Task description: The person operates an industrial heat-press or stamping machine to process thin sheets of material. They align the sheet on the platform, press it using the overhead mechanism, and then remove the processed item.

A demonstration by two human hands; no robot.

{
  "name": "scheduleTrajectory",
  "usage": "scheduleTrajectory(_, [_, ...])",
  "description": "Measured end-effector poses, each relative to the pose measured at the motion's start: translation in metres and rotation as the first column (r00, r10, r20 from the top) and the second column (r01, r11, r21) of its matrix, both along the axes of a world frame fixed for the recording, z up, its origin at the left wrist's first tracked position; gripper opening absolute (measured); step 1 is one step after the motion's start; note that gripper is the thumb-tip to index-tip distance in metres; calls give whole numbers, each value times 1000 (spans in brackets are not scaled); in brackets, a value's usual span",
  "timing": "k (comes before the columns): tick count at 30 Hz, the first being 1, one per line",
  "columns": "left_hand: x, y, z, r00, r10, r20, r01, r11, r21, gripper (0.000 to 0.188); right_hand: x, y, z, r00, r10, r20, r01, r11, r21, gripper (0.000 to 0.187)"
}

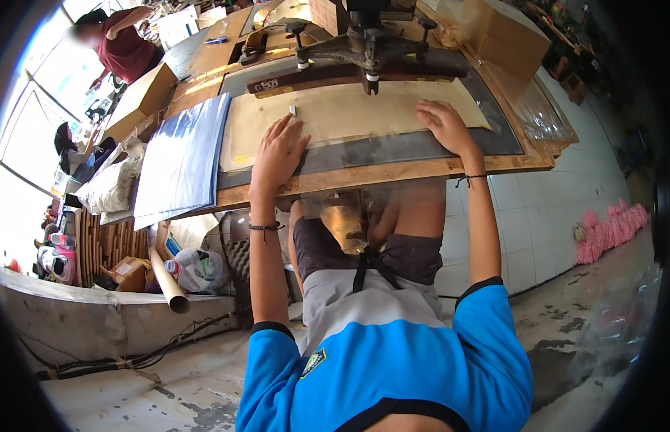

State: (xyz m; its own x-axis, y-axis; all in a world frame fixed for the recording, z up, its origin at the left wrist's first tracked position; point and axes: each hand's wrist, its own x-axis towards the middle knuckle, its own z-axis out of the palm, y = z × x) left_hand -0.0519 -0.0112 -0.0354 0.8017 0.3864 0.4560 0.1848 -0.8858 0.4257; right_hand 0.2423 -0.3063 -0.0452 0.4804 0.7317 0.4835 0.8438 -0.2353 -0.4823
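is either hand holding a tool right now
No, the left hand and right hand both lie flat and open on the beige sheet.

Pretty cluttered workshop tbh. Worn concrete floor (169,374) with flaking paint, white tiled wall (551,216) at 3 o'clock, bright windows (33,93) blowing out around 9–10. Cardboard boxes (144,97) up at 11, a pink heap (612,230) at 3.

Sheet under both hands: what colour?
The sheet is pale tan, clearest in the head view, with the left hand and right hand flat on it.
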Motion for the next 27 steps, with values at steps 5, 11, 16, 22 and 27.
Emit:
scheduleTrajectory(5, [1,4,-5,1000,-15,27,15,1000,21,46,6,3,-3,1000,10,13,-10,1000,-6,39])
scheduleTrajectory(11, [-1,-1,1,998,-27,50,27,1000,-10,41,6,2,-2,1000,1,-10,-1,1000,-27,45])
scheduleTrajectory(16, [-5,-5,4,997,-20,81,24,998,-54,38,0,1,4,995,-7,-99,7,1000,2,45])
scheduleTrajectory(22, [-13,-13,10,998,-10,66,14,998,-57,35,-16,-12,11,959,-21,-284,44,996,75,46])
scheduleTrajectory(27, [-15,-17,7,996,22,86,-18,999,-46,35,-17,-11,9,967,-51,-251,65,997,50,43])
